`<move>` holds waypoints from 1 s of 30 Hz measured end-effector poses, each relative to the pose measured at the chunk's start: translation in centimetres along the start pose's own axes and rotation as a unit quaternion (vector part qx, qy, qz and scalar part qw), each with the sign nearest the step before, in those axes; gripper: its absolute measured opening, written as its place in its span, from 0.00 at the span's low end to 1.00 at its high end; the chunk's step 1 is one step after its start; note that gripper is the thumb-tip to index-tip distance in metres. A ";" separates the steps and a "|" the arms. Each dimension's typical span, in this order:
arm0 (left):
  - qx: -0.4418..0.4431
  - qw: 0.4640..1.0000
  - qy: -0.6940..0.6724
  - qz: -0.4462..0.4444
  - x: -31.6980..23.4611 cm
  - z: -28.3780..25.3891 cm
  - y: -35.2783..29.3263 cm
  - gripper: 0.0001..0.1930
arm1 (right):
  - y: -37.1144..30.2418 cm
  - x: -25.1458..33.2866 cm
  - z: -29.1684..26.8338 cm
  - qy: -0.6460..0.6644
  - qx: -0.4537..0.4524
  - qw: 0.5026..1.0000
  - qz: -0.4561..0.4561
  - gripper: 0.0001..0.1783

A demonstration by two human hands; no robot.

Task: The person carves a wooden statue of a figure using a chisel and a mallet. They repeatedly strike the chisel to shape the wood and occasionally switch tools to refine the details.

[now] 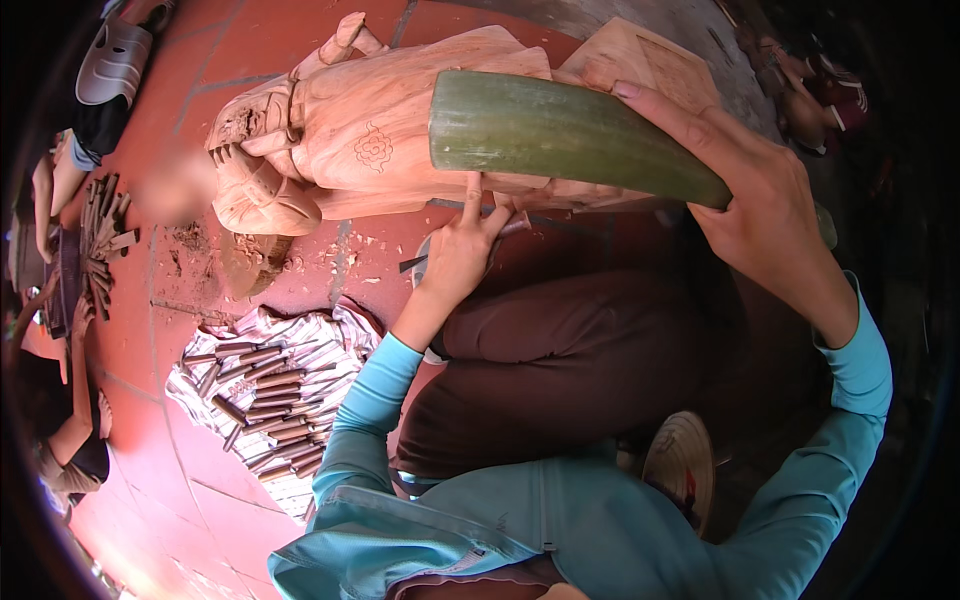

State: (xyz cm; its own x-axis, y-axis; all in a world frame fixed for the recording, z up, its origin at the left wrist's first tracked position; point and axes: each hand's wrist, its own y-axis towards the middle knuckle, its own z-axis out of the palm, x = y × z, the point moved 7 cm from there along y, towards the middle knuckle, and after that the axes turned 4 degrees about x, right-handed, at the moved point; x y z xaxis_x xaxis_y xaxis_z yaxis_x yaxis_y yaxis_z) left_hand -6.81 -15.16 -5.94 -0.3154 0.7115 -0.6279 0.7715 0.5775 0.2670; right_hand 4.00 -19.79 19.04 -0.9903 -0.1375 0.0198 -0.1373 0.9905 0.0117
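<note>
A carved wooden statue of a robed figure [350,140] lies on its side across the floor ahead of me. My right hand [755,165] is closed round one end of a thick, slightly curved green bar [540,125], perhaps a mallet, held above the robe. It hides part of the carving. My left hand [465,245] is closed on a chisel [516,225]; its dark blade [411,264] points left. The left index finger stretches up to the statue's near side, just under the green bar.
Many dark-handled chisels [275,400] lie on a striped cloth [205,385] at my left. Wood shavings [365,262] litter the red tiled floor [170,480]. At the left edge another person's arm [72,425] reaches near a bundle of tools [103,235]. Someone else's hand shows at upper right.
</note>
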 end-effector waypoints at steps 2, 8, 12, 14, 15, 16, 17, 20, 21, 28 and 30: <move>0.106 0.991 -0.004 0.084 0.5 2.1 -1.1 0.17 | 0.3 0.3 -0.2 0.004 0.006 1.000 -0.007 0.38; -0.111 0.917 -0.381 -0.044 3.5 -4.5 -2.4 0.11 | 1.3 1.9 -0.5 -0.014 -0.027 0.997 -0.064 0.37; -0.202 0.856 -0.463 -0.105 7.2 -9.1 -1.8 0.17 | 2.4 2.6 -0.4 -0.028 -0.009 0.997 -0.068 0.37; -0.231 0.830 -0.499 -0.096 7.6 -9.7 -1.3 0.16 | 2.8 3.1 -0.4 -0.033 -0.012 0.996 -0.078 0.37; -0.244 0.824 -0.503 -0.096 7.8 -9.6 -1.4 0.16 | 3.0 3.5 -0.6 -0.030 -0.020 0.995 -0.088 0.37; -0.259 0.818 -0.505 -0.097 8.1 -9.7 -1.6 0.15 | 3.3 3.8 -0.6 -0.029 -0.025 0.995 -0.094 0.36; -0.257 0.816 -0.505 -0.109 8.2 -9.8 -1.7 0.15 | 3.5 4.1 -0.6 -0.027 -0.028 0.994 -0.100 0.36; -0.254 0.849 -0.453 -0.093 9.2 -9.2 -2.0 0.14 | 4.0 4.6 -0.7 -0.034 -0.032 0.993 -0.104 0.36; -0.245 0.854 -0.448 -0.104 9.4 -8.9 -2.2 0.14 | 4.1 4.8 -0.7 -0.032 -0.039 0.992 -0.112 0.35; -0.227 0.888 -0.385 -0.111 8.7 -9.6 -2.0 0.13 | 5.8 6.5 -0.8 0.038 0.010 0.988 -0.151 0.33; -0.222 0.895 -0.372 -0.104 8.5 -9.8 -1.9 0.14 | 6.5 6.4 -1.4 -0.020 -0.015 0.971 -0.236 0.34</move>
State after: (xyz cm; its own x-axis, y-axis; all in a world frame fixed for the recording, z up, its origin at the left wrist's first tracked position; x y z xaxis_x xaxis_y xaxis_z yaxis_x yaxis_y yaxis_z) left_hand -16.38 -6.24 -4.60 0.1553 0.2020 -0.9670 0.3908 0.8864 0.2480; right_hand -3.20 -14.22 20.69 -0.8173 -0.5751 -0.0342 -0.5761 0.8165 0.0383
